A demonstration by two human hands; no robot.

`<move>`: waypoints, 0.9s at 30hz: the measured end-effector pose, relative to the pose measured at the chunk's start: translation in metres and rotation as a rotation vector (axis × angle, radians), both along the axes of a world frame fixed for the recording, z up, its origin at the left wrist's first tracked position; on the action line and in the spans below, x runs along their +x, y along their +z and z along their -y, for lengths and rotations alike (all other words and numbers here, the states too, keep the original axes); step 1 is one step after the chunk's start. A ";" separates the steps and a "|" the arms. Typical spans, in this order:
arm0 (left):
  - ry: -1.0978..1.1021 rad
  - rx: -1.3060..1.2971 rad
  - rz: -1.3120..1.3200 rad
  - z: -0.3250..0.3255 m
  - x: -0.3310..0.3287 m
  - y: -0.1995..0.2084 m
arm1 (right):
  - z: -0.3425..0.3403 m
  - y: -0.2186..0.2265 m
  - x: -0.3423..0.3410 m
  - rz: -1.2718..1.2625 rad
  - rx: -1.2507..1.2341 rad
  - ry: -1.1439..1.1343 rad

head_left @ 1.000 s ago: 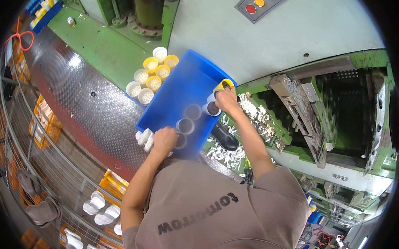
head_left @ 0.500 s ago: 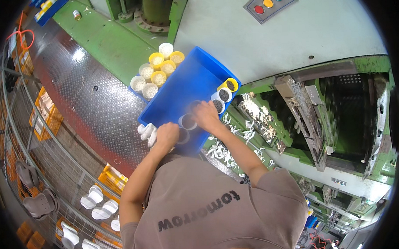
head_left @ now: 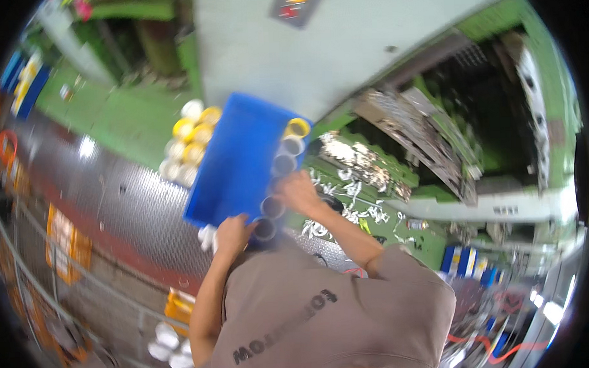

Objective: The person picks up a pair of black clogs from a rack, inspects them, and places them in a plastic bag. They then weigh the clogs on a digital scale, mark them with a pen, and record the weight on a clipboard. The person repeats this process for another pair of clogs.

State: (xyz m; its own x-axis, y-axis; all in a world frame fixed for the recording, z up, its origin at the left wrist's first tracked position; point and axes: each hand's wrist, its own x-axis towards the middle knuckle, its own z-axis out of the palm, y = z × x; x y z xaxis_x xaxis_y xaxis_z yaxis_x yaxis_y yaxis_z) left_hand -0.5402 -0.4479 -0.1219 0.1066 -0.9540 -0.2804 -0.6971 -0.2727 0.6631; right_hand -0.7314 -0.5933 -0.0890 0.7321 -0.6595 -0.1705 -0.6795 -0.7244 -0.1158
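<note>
A blue plastic tray (head_left: 219, 154) lies in front of me, smeared by motion. Along its right side runs a row of several cups with dark contents: a yellow cup (head_left: 298, 127) at the far end, then pale cups, with a pale cup (head_left: 265, 229) at the near end. My right hand (head_left: 300, 191) is closed around a cup in the middle of this row and hides most of it. At the near edge of the tray my left hand (head_left: 233, 233) has its fingers curled over the rim, close to the nearest cup; its fingertips are blurred.
White and yellow cups (head_left: 194, 135) with pale contents stand left of the tray. White finger-like pieces (head_left: 207, 237) lie by my left hand. On the right are an open green machine (head_left: 429, 140) and white scraps (head_left: 353, 188). A metal railing (head_left: 65, 292) runs along the left.
The whole view has swung, so tray, cups and hands appear farther left and the picture is more blurred. Both hands keep about the same places at the tray.
</note>
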 end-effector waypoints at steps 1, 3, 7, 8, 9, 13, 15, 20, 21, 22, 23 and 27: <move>0.055 -0.052 -0.032 -0.005 0.007 0.007 | 0.000 0.004 -0.003 0.012 0.030 -0.055; 0.220 -0.035 -0.121 -0.018 0.024 0.018 | -0.001 0.012 -0.010 0.100 -0.039 -0.090; 0.340 0.259 -0.078 -0.060 0.066 0.001 | -0.013 0.022 -0.025 0.313 -0.034 -0.285; 0.297 0.299 -0.110 -0.072 0.073 -0.011 | -0.019 0.023 -0.028 0.346 -0.031 -0.333; 0.291 0.378 -0.104 -0.081 0.077 -0.022 | -0.026 0.023 -0.031 0.377 -0.040 -0.382; 0.109 0.388 -0.381 -0.091 0.064 -0.039 | -0.068 0.019 -0.043 0.459 -0.042 -0.566; 0.020 0.428 -0.252 -0.088 0.053 -0.046 | -0.098 0.013 -0.056 0.456 -0.047 -0.691; -0.036 0.367 -0.400 -0.114 0.034 -0.114 | -0.201 -0.025 -0.128 0.245 0.004 -1.037; -0.080 0.365 -0.352 -0.122 0.031 -0.127 | -0.225 -0.034 -0.148 0.188 0.051 -1.106; -0.129 0.394 -0.310 -0.128 0.027 -0.136 | -0.247 -0.044 -0.171 0.139 0.071 -1.157; -0.161 0.425 -0.243 -0.133 0.022 -0.141 | -0.267 -0.055 -0.195 0.067 0.092 -1.214; -0.325 0.268 0.142 -0.143 -0.017 -0.134 | -0.328 -0.116 -0.308 0.065 0.343 -1.555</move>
State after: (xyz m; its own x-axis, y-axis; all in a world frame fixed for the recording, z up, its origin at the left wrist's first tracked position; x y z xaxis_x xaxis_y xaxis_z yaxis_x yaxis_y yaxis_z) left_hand -0.5571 -0.3050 -0.2563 -0.1320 -0.8400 -0.5262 -0.8539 -0.1732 0.4907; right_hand -1.0391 -0.2654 -0.2049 -0.5760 -0.6769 -0.4584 -0.6872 0.7046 -0.1768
